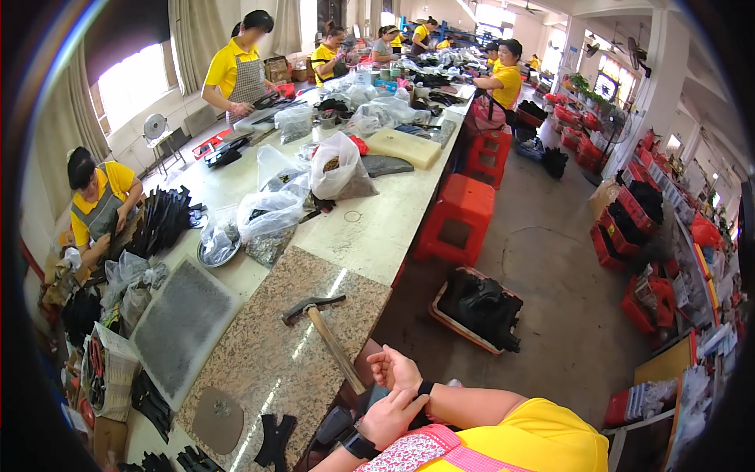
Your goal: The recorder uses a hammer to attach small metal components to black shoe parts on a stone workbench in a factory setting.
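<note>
My left hand point(385, 419), with a black watch point(359, 446) on its wrist, reaches across to my right wrist. Its fingers close over the edge of a black wristband point(425, 389) there. Just beyond, my right hand point(395, 369) is held palm up with loosely curled fingers, somewhat apart and holding nothing. A hammer point(329, 338) with a wooden handle lies on a speckled stone slab point(263, 334). Its handle end comes close to my right hand. A black cut piece point(274, 442) and a brownish flat pad point(218, 421) rest near the slab's lower end.
A dark rectangular board point(185, 330) lies left of the slab. Beyond it sit plastic bags point(270, 216) of small parts. Red stools point(456, 220) and a tray of black pieces point(477, 309) stand right of the table. A co-worker point(102, 204) handles black strips at far left; several others work further back.
</note>
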A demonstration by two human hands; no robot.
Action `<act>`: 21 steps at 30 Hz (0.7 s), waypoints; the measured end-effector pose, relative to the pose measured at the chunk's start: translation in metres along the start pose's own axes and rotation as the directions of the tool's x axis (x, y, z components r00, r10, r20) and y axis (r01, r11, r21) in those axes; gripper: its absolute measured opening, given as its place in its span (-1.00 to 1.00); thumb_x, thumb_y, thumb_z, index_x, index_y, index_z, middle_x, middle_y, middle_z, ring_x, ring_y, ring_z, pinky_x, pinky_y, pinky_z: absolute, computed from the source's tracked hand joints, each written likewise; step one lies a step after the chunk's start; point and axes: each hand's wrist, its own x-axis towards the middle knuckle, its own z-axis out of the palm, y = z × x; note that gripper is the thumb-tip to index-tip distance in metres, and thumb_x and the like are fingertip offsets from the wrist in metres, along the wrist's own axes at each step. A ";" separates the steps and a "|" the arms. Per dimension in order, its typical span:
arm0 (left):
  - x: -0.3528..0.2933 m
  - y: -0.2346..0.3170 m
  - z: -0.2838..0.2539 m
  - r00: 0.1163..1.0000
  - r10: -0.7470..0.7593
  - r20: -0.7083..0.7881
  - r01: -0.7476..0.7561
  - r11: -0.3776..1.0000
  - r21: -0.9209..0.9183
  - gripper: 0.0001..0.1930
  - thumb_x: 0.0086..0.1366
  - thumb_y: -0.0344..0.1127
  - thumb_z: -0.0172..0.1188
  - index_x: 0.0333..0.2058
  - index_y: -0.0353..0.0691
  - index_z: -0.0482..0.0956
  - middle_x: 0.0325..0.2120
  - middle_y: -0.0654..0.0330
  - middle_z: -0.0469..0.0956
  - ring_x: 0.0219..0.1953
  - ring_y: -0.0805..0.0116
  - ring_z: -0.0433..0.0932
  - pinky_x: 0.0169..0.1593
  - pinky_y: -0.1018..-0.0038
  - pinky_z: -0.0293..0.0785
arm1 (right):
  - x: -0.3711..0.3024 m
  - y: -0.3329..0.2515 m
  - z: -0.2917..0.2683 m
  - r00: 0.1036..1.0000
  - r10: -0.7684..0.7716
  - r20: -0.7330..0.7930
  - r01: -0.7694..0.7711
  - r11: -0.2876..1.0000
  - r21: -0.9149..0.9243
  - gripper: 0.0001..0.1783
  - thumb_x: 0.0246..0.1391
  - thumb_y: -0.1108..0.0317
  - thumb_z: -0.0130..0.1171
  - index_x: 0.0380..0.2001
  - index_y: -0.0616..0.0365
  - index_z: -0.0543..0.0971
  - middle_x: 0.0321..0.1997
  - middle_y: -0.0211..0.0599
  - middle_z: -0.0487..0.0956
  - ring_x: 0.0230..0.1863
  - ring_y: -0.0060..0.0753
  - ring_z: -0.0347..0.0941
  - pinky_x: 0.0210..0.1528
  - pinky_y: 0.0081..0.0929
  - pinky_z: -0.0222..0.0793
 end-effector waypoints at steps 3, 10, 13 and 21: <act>0.000 -0.002 0.004 0.993 -0.079 -0.090 0.071 0.993 -0.092 -0.60 0.03 -0.44 0.28 -0.08 -0.11 0.61 -0.25 0.23 0.50 -0.21 0.23 0.56 -0.15 0.41 0.53 | 0.001 0.000 0.005 0.999 0.036 0.013 -0.036 0.999 -0.031 -0.48 0.36 -0.06 -0.19 -0.27 0.16 0.56 -0.53 -0.48 0.48 -0.52 -0.53 0.36 -0.39 -0.50 0.32; -0.001 -0.003 0.005 0.981 -0.165 -0.103 0.146 0.974 -0.172 -0.70 0.08 -0.41 0.30 -0.15 -0.08 0.64 -0.28 0.18 0.51 -0.23 0.16 0.57 -0.16 0.37 0.54 | 0.008 0.008 0.002 0.989 0.149 0.017 -0.147 0.987 -0.058 -0.52 0.36 -0.04 -0.18 -0.25 0.12 0.56 -0.52 -0.50 0.48 -0.49 -0.54 0.35 -0.36 -0.51 0.32; -0.001 -0.005 0.007 0.971 -0.217 -0.099 0.196 0.962 -0.192 -0.70 0.09 -0.39 0.31 -0.15 -0.06 0.64 -0.29 0.16 0.51 -0.27 0.13 0.58 -0.20 0.35 0.55 | 0.015 0.014 0.003 0.972 0.234 -0.019 -0.234 0.954 -0.187 -0.58 0.33 -0.03 -0.10 -0.29 0.07 0.55 -0.51 -0.51 0.47 -0.49 -0.55 0.34 -0.36 -0.51 0.31; -0.003 -0.008 0.008 0.958 -0.271 -0.094 0.245 0.942 -0.228 -0.69 0.09 -0.36 0.33 -0.14 -0.04 0.63 -0.32 0.17 0.51 -0.31 0.11 0.59 -0.22 0.33 0.56 | 0.035 0.029 -0.011 0.955 0.277 -0.102 -0.293 0.849 -0.440 -0.65 0.30 0.06 0.00 -0.26 0.12 0.57 -0.43 -0.40 0.57 -0.46 -0.53 0.41 -0.34 -0.53 0.35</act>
